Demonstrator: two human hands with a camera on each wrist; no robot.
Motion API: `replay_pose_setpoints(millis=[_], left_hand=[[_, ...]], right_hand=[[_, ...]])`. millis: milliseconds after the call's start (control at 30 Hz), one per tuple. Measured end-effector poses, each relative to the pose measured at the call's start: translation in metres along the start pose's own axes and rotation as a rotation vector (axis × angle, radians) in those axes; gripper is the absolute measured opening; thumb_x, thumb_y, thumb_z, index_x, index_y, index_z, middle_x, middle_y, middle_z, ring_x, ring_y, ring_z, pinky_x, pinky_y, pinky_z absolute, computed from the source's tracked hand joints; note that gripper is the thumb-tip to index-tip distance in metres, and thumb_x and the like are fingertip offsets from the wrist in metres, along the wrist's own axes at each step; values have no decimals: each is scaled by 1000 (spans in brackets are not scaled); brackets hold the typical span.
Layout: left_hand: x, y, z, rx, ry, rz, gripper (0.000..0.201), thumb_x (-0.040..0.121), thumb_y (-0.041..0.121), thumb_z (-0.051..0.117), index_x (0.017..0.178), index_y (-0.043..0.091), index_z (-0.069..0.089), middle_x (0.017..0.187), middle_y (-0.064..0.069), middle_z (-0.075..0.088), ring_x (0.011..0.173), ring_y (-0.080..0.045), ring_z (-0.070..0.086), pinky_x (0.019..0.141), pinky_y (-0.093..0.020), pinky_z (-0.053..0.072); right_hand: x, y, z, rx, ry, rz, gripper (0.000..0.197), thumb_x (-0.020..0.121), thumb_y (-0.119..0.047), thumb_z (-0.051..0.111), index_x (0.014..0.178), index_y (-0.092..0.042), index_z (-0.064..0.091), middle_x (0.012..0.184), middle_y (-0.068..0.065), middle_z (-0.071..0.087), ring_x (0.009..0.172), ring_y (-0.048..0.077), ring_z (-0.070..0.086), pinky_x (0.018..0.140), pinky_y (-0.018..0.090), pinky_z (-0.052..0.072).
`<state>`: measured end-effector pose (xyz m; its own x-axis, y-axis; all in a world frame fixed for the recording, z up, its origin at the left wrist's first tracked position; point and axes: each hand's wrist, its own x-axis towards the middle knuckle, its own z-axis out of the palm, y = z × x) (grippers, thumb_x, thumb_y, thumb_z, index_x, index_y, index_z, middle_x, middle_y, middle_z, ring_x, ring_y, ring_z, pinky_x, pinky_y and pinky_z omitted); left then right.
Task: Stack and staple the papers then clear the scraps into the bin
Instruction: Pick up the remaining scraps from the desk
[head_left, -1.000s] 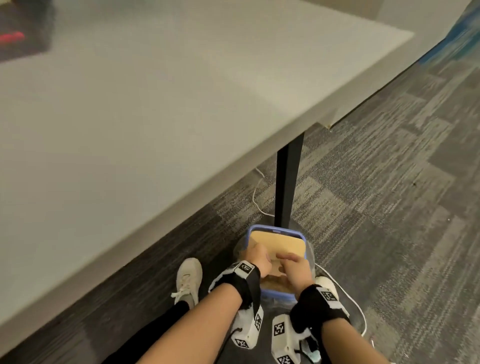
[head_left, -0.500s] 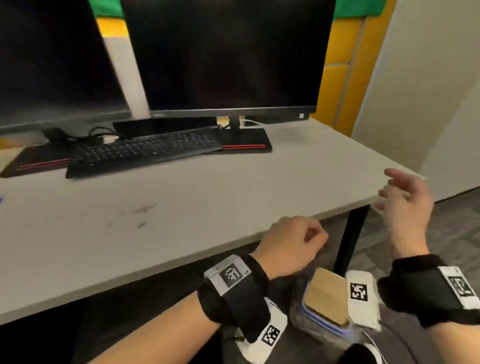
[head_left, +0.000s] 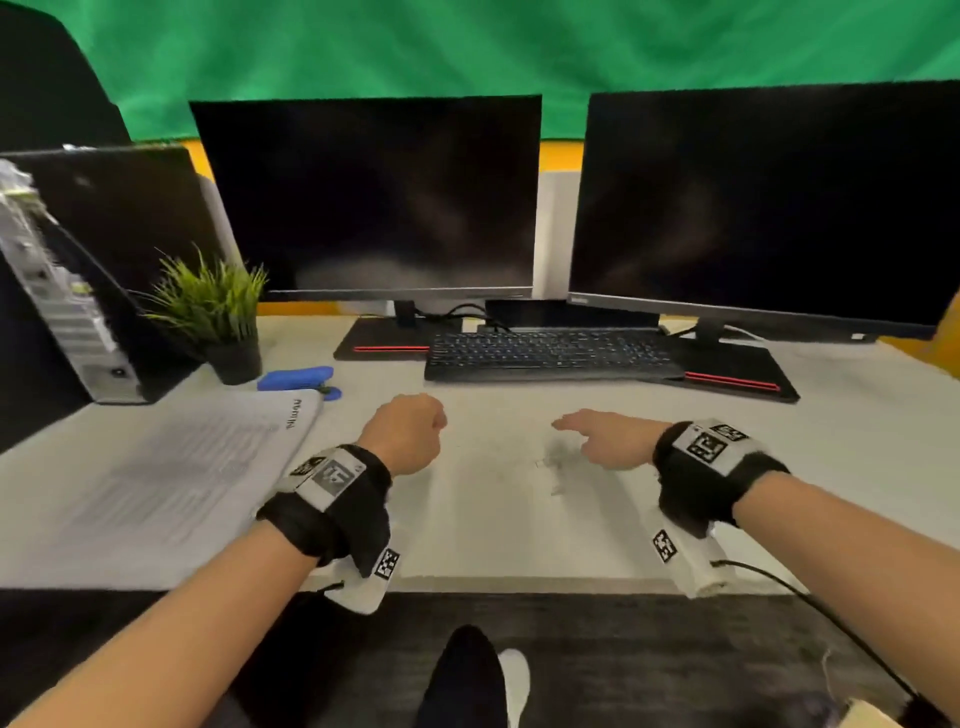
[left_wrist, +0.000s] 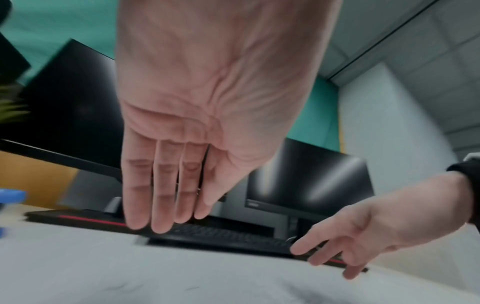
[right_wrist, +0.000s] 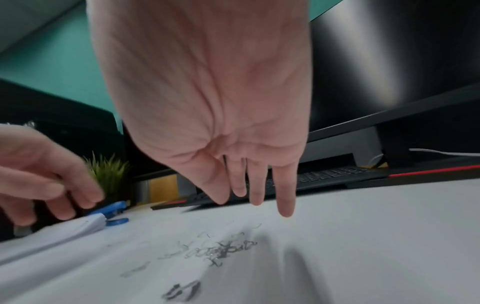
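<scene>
A stack of printed papers lies on the left of the white desk, with a blue stapler just beyond it. Small bent staple scraps are scattered mid-desk, sharper in the right wrist view. My right hand hovers over them with straight fingers pointing down, holding nothing. My left hand hangs above the desk beside the papers, its fingers straight and together, also empty. The stapler and the paper edge show past the left hand.
Two dark monitors and a black keyboard stand behind the hands. A potted plant and a computer case stand at the back left. A tan corner shows on the floor at bottom right.
Both hands have come up from the bin under the desk to above the desktop. The view has lifted from the floor to the desk, and the right hand has dropped over the scraps.
</scene>
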<state>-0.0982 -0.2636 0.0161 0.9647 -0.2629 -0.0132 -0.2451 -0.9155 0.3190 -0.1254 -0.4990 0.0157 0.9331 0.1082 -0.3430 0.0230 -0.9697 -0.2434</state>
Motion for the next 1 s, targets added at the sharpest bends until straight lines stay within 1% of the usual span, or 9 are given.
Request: replay_pose_setpoints(millis=[100, 200, 300, 467, 600, 700, 800, 867, 1000], left_hand=[[9, -34, 2, 174, -155, -63, 41, 97, 12, 39, 137, 12, 46, 146, -8, 42, 134, -26, 42, 111, -33, 33], [16, -48, 12, 269, -299, -90, 46, 99, 16, 35, 143, 7, 34, 148, -14, 36, 136, -29, 39, 112, -35, 32], [26, -47, 25, 265, -386, -112, 53, 96, 19, 38, 145, 2, 25, 149, -17, 31, 136, -32, 38, 112, -37, 33], [33, -13, 43, 261, -405, -107, 73, 97, 50, 27, 151, 2, 11, 158, -18, 11, 145, -33, 20, 118, -40, 21], [31, 28, 57, 221, -428, 28, 71, 98, 49, 25, 151, 4, 11, 158, -18, 9, 145, -33, 19, 118, -43, 22], [22, 56, 64, 213, -473, 130, 69, 99, 45, 24, 152, 3, 7, 159, -18, 3, 147, -33, 12, 119, -45, 18], [17, 66, 64, 193, -514, 201, 65, 101, 43, 23, 152, 5, 9, 160, -17, 1, 148, -31, 10, 121, -42, 15], [14, 64, 58, 159, -516, 230, 57, 102, 36, 24, 150, 6, 18, 159, -17, 12, 145, -31, 20, 118, -38, 20], [10, 44, 38, 92, -427, 224, 46, 103, 23, 27, 145, 5, 31, 152, -17, 30, 140, -31, 32, 114, -36, 26]], right_hand=[[25, -11, -4, -91, -26, 32, 60, 96, -3, 35, 151, -11, 13, 160, 9, 12, 147, 23, 14, 116, 29, 10], [45, -21, -3, -193, -26, 42, 52, 93, -10, 46, 143, -2, 35, 149, 20, 31, 135, 36, 36, 113, 41, 30], [53, -28, 5, -317, -61, 42, 46, 89, -19, 51, 133, -7, 48, 137, 16, 37, 123, 36, 42, 105, 44, 39], [40, -26, 28, -237, -102, -75, 43, 89, -7, 43, 132, -7, 46, 129, 13, 36, 121, 33, 42, 103, 38, 39], [28, 0, 14, -29, 40, 22, 50, 92, 1, 33, 142, -4, 36, 141, 16, 35, 131, 33, 39, 109, 35, 33], [21, 14, 7, -73, 62, 132, 47, 94, -1, 31, 140, 1, 37, 146, 18, 36, 133, 32, 39, 110, 34, 34], [19, 7, 18, -60, -15, 92, 37, 94, 0, 30, 127, 8, 47, 135, 22, 48, 126, 37, 47, 103, 39, 39], [21, -2, 27, -56, -38, 41, 30, 94, -2, 32, 119, 6, 48, 127, 18, 49, 124, 37, 47, 99, 36, 39], [13, -14, 34, -7, -40, -104, 41, 96, -5, 33, 135, -8, 44, 137, 12, 46, 122, 26, 45, 103, 33, 32]])
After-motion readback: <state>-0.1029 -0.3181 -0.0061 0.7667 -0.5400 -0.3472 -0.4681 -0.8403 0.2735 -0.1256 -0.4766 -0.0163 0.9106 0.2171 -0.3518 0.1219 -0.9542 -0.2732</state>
